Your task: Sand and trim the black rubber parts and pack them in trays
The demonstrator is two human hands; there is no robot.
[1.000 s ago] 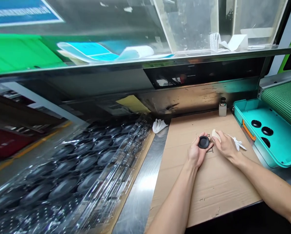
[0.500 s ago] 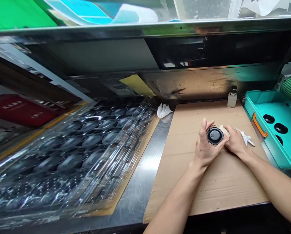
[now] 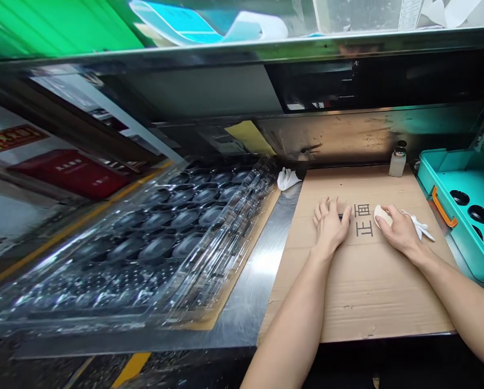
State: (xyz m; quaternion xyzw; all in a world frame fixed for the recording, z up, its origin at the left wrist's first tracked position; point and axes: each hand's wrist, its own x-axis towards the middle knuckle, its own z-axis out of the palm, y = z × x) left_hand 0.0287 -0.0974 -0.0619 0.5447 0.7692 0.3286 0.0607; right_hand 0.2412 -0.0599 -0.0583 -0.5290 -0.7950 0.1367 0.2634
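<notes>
My left hand [image 3: 330, 222] is low over the cardboard sheet [image 3: 347, 292], its fingers curled around a round black plastic part [image 3: 344, 217]. Most of that part is hidden; only a dark edge shows by the thumb. To the right, my right hand [image 3: 402, 232] grips a cream-coloured wiping pad [image 3: 381, 214] between thumb and fingers. Black handwritten characters [image 3: 363, 220] on the cardboard lie between the two hands. Right beside my right hand is a crumpled white glove [image 3: 420, 226].
A turquoise bin [image 3: 440, 159] with several round black parts [image 3: 480, 214] stands at the right. Behind the cardboard is a small capped bottle [image 3: 397, 162]. Clear plastic trays [image 3: 226, 259] holding many black parts fill the left. A white cloth [image 3: 287, 179] lies between.
My left hand has turned over and gone left and down to the cardboard with the black part. My right hand, still with the pad, has drawn apart from it. The view has shifted left.
</notes>
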